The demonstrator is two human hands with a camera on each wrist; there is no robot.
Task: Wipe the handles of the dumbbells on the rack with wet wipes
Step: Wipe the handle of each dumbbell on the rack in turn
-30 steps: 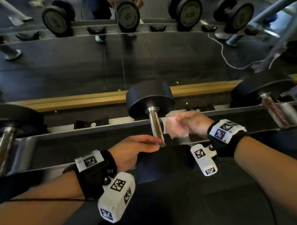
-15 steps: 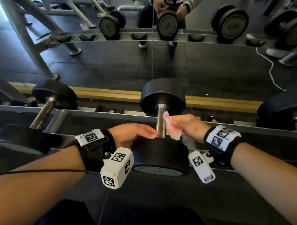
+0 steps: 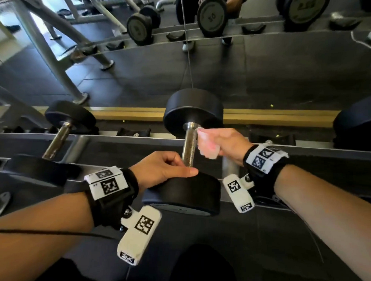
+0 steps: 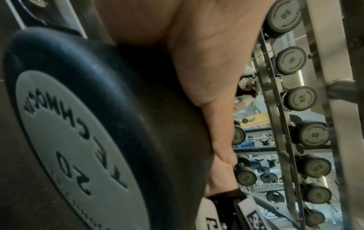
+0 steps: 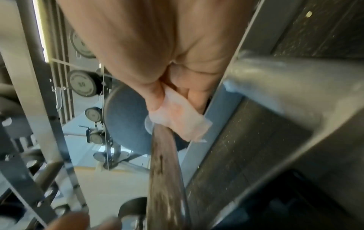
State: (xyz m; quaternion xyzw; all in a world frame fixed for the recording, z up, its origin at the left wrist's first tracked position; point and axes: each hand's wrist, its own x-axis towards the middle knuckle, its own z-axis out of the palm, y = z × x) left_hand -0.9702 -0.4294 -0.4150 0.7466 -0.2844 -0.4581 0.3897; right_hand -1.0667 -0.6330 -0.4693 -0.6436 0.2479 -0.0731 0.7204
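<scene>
In the middle of the head view my right hand point(image 3: 224, 145) pinches the wet wipe point(image 3: 207, 146) against the right side of the centre dumbbell's handle point(image 3: 189, 145), near its far head. My left hand point(image 3: 164, 169) rests with loosely curled fingers on the near head point(image 3: 184, 195), thumb along its top, gripping nothing. I judge this handle only partly wiped. The dumbbell at left point(image 3: 60, 134) and the one cut off at the right edge point(image 3: 358, 123) sit on the rack point(image 3: 117, 142) untouched by either hand, so most of the job looks left.
</scene>
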